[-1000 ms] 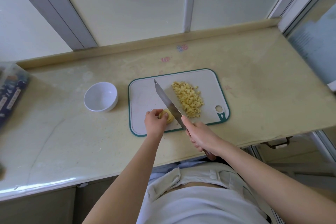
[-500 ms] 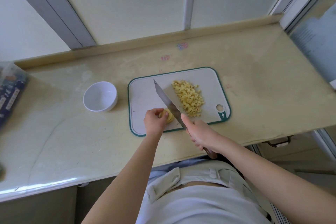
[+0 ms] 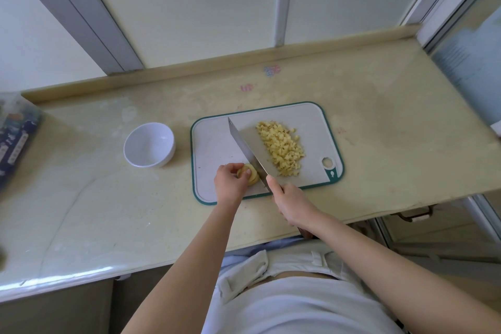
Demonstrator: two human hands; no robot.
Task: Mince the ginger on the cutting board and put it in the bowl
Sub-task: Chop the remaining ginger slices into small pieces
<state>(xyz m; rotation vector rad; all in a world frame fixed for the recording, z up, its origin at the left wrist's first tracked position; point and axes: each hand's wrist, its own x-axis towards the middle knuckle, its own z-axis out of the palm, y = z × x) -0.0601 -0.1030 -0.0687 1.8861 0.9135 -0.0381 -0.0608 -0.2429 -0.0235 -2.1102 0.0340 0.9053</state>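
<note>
Between the two hands, the risk sits where blade meets fingers: the left hand (image 3: 229, 183) curls its fingers over a small stub of ginger (image 3: 250, 175), pinning it to the cutting board (image 3: 214, 144), while the right hand (image 3: 294, 205) is closed tight round the handle of a broad knife (image 3: 248, 149) whose edge stands just beside those fingertips. The stub looks short and rounded, so I judge it could roll or slip under pressure and carry a fingertip beneath the edge. Just beyond the right hand, past the blade, lies the heap of minced ginger (image 3: 282, 152); a careless sweep could scatter it onto the desk (image 3: 108, 211). The white bowl (image 3: 149, 145) stands well apart to the left of the left hand, empty as far as I can see. The handle is almost wholly hidden in the grip, the blade's flat hides where the edge meets the board, and a box at the far left is cut off.
</note>
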